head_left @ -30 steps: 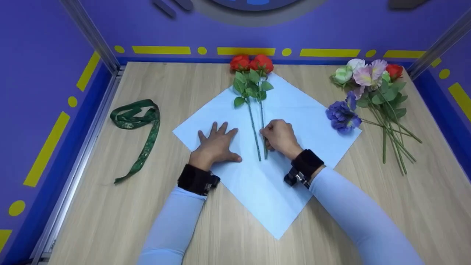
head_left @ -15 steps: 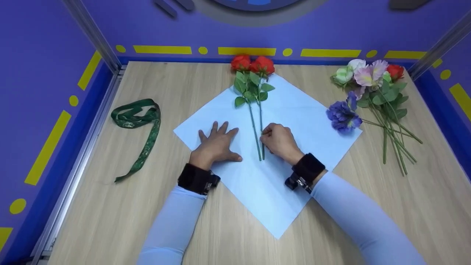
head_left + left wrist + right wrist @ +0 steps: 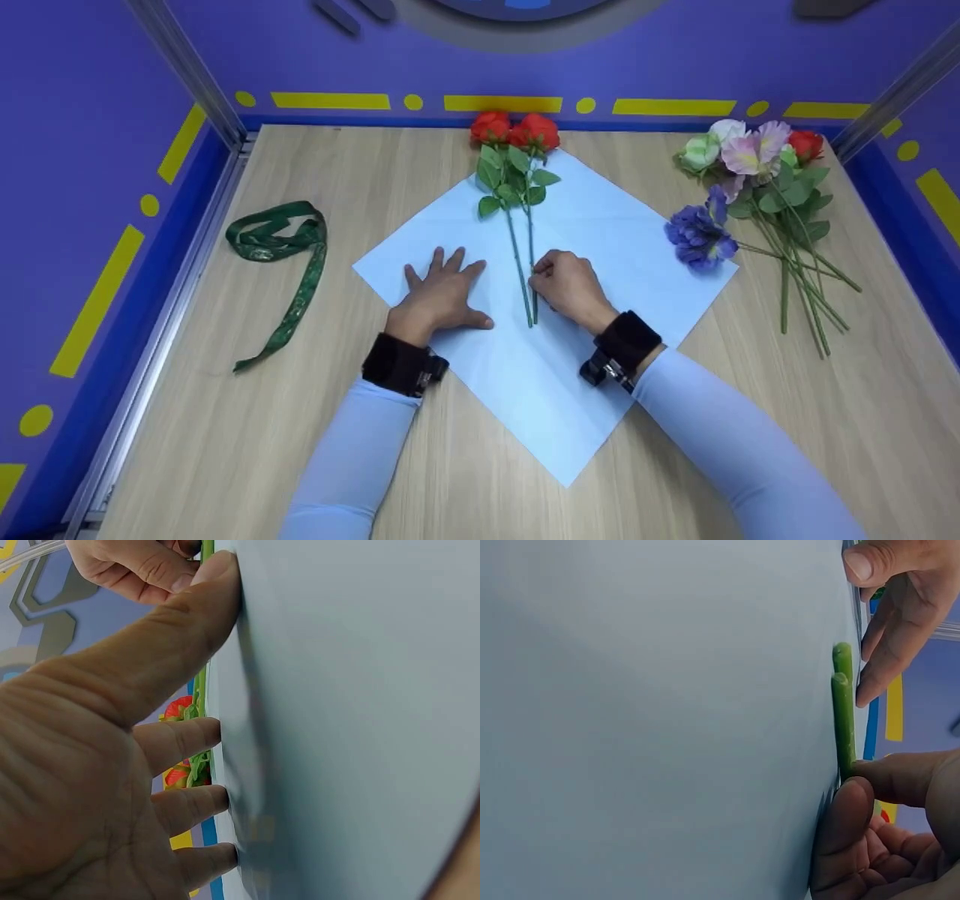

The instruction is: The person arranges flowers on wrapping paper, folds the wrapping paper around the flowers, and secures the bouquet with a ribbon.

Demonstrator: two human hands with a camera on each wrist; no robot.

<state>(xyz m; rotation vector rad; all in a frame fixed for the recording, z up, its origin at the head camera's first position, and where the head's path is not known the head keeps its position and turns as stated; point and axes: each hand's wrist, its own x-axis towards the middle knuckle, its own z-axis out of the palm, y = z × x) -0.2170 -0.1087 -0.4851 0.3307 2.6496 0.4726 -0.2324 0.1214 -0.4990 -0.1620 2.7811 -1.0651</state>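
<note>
While left hand [image 3: 435, 300] just lies spread on paper [image 3: 540, 397], right hand [image 3: 571, 287] sits closer, pinching rose stem [image 3: 531, 236], red bloom [image 3: 535, 133] pointing away from both.

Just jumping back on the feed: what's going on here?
A person is handling two red roses that lie side by side on a pale blue sheet, blooms reaching past its far edge. The right hand pinches one rose's stem near its lower end, while the left hand rests on the sheet, fingers spread. The sheet is flat and unwrapped. A green ribbon lies to the left, and more flowers lie to the right.
</note>
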